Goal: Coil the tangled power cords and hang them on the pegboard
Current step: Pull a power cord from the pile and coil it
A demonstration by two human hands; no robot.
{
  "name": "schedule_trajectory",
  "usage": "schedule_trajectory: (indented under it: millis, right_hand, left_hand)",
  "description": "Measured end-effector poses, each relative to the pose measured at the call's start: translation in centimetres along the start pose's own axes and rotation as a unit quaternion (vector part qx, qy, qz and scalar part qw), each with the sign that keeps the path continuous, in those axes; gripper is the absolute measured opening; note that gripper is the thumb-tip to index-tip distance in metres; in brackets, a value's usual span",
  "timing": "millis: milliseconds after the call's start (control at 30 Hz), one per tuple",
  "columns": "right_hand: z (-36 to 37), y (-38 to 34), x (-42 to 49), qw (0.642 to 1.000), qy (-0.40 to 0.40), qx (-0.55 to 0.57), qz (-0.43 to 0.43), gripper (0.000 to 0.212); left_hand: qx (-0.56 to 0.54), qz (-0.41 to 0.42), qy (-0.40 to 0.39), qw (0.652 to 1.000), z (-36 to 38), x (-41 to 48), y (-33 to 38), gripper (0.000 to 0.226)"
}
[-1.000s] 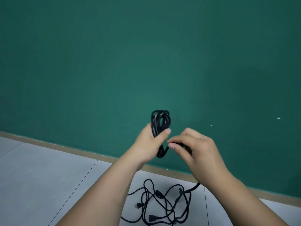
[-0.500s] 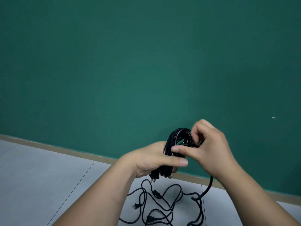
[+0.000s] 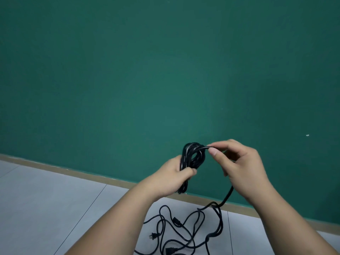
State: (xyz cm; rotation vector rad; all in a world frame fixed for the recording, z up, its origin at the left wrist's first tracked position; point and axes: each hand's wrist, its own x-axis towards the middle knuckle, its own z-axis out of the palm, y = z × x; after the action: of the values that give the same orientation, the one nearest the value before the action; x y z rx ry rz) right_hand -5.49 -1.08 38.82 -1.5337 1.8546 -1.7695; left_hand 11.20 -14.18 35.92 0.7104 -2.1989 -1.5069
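My left hand (image 3: pixel 173 173) has its fingers curled round the lower half of the coiled black power cord (image 3: pixel 191 153), with the thumb pressed across the strands. The loops stand up above those fingers. My right hand (image 3: pixel 241 162) pinches the free strand (image 3: pixel 227 196) between thumb (image 3: pixel 213 150) and forefinger, just right of the coil's top. From under that palm the strand drops to the tangle of cords (image 3: pixel 184 234) on the tiled floor (image 3: pixel 55 199), below both hands.

My worry is the trailing length. It runs into that tangle, where a two-pin plug (image 3: pixel 154 235) lies, and a snag there could yank loops out of my left grip. A loose pinch would make the next loop uneven. No pegboard is in view, only the green wall (image 3: pixel 147 70). I can read no brand, label or writing.
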Motion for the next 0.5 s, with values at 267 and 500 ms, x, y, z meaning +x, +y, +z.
schedule_trajectory:
  millis: [267, 500]
  right_hand:
    - [0.0, 1.1, 0.5, 0.984, 0.045, 0.125, 0.118, 0.013]
    - [0.3, 2.4, 0.1, 0.986, -0.006, 0.072, 0.147, 0.019]
  left_hand:
    - [-0.036, 0.039, -0.087, 0.995, 1.2, -0.6, 1.0, 0.013]
    - [-0.201, 0.024, -0.039, 0.978, 0.8, -0.4, 1.3, 0.017]
